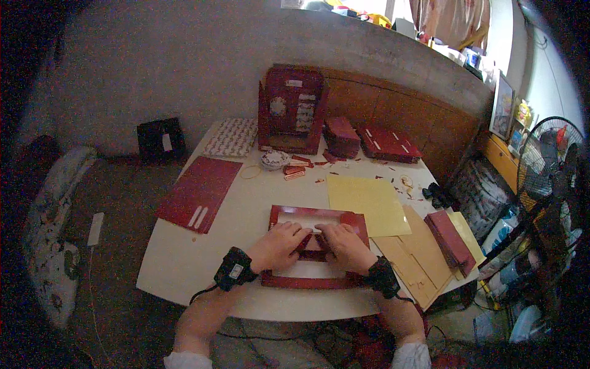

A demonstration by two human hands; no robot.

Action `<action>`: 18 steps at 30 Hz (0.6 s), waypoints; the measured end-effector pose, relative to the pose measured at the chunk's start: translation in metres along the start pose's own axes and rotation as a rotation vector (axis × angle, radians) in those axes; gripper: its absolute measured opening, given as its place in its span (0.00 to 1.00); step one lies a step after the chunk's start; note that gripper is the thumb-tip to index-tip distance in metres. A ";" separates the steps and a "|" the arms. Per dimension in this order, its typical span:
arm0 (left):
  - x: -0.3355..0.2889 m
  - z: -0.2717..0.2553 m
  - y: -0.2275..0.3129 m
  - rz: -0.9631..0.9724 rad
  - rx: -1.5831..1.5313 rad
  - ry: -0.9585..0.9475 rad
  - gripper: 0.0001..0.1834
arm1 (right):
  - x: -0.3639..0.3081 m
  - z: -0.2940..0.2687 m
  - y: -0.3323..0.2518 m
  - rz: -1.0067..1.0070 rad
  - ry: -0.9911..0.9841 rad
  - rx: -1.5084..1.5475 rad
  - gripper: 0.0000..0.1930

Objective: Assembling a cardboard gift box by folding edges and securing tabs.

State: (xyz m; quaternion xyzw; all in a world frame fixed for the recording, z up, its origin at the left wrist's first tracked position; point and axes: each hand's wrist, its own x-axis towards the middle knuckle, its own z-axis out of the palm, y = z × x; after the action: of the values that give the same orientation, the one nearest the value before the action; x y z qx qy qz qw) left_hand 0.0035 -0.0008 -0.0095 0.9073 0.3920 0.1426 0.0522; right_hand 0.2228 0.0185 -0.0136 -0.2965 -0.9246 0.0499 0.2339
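A dark red cardboard panel with large cutouts (307, 283) lies flat near the table's front edge. Over its middle, my left hand (284, 245) and my right hand (344, 247) come together with bent fingers. Between their fingertips is a small dark red piece (314, 243) with a whitish strip (316, 230) at its upper edge. Both hands are closed about this piece; the fingers hide much of it, and whether it is joined to the panel I cannot tell. A dark band with a box is strapped on each wrist.
An upright dark red box (292, 111) stands at the back, beside stacked red pieces (342, 138) and red panels (390, 145). A large red sheet (200, 190) lies left. Yellow sheets (365, 200) and brown boards (418, 258) lie right, near a fan (547, 154).
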 end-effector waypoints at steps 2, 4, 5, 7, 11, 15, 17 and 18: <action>0.000 0.001 0.000 0.014 0.043 0.013 0.31 | 0.001 -0.001 -0.002 0.029 -0.009 -0.012 0.31; 0.001 0.001 0.001 0.050 0.043 0.095 0.29 | -0.003 0.008 0.011 -0.015 0.081 -0.105 0.31; 0.002 0.001 0.002 0.085 0.043 0.179 0.28 | -0.006 0.009 0.017 -0.060 0.170 -0.200 0.30; 0.002 -0.005 0.003 0.107 0.031 0.198 0.25 | -0.008 -0.007 0.010 -0.023 0.125 -0.259 0.28; 0.007 -0.002 0.010 0.203 0.173 0.275 0.14 | -0.012 -0.023 -0.010 0.003 0.023 -0.431 0.17; 0.015 0.006 0.017 0.228 0.291 0.321 0.09 | -0.009 -0.011 -0.012 -0.018 -0.028 -0.555 0.10; 0.017 0.009 0.018 0.216 0.333 0.340 0.06 | -0.005 -0.008 -0.016 0.008 -0.035 -0.617 0.06; 0.018 0.008 0.018 0.215 0.333 0.338 0.06 | -0.004 -0.008 -0.018 0.008 -0.036 -0.615 0.06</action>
State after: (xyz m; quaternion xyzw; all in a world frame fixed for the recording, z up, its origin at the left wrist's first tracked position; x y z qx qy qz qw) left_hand 0.0305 -0.0001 -0.0097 0.9032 0.3145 0.2306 -0.1795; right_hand 0.2198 0.0016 -0.0043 -0.3561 -0.8991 -0.2263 0.1168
